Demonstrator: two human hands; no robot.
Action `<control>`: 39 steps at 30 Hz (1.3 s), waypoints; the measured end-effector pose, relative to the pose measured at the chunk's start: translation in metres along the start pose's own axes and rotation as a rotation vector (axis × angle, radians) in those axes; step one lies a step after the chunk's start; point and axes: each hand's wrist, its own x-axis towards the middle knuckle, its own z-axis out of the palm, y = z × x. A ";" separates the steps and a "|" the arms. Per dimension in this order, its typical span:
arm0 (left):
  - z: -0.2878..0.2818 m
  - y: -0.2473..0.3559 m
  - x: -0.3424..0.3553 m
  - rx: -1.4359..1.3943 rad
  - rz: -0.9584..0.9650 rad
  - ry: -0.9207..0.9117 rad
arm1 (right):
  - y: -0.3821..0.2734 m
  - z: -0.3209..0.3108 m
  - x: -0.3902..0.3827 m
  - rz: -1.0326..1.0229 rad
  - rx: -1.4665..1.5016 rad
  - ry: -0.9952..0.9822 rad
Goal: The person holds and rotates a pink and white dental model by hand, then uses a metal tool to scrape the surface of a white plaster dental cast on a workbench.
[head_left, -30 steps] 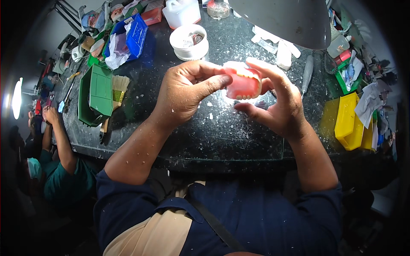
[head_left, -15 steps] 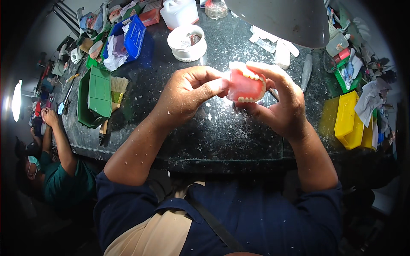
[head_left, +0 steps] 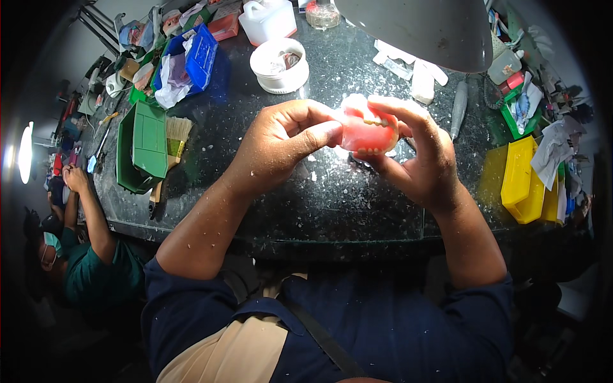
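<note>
- Denture (head_left: 368, 136), pink with pale teeth: I see it held between both hands, above the dark workbench (head_left: 306, 214).
- Left hand (head_left: 284, 137) pinches its left edge between thumb and index finger, knuckles up.
- Right hand (head_left: 429, 150) curves around its right side, index finger along the top, thumb below.
- From here, I see both forearms angled inward, elbows wide.

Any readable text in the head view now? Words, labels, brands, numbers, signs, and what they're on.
None that can be read.
Denture: no lettering visible.
Brush: any marking on its band is too small to read.
Green bin: no lettering can be made out.
Paper by the yellow bin: any print is too blurred to read.
</note>
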 end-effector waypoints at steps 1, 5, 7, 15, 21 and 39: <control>0.000 0.001 0.000 -0.001 -0.001 0.000 | 0.000 -0.001 0.001 -0.006 -0.004 -0.004; -0.001 0.000 -0.001 -0.024 -0.004 0.000 | -0.002 -0.005 0.002 0.000 -0.053 -0.033; 0.000 -0.003 -0.001 -0.066 0.001 0.009 | -0.001 -0.004 0.003 0.004 -0.054 -0.030; 0.002 0.006 0.002 0.721 0.672 0.115 | 0.007 -0.007 -0.001 0.040 -0.034 -0.012; 0.003 0.006 -0.002 0.602 0.548 0.074 | 0.003 -0.010 0.000 0.050 0.014 -0.069; -0.003 -0.005 0.002 -0.336 -0.036 0.058 | -0.004 -0.008 0.002 0.180 -0.007 -0.040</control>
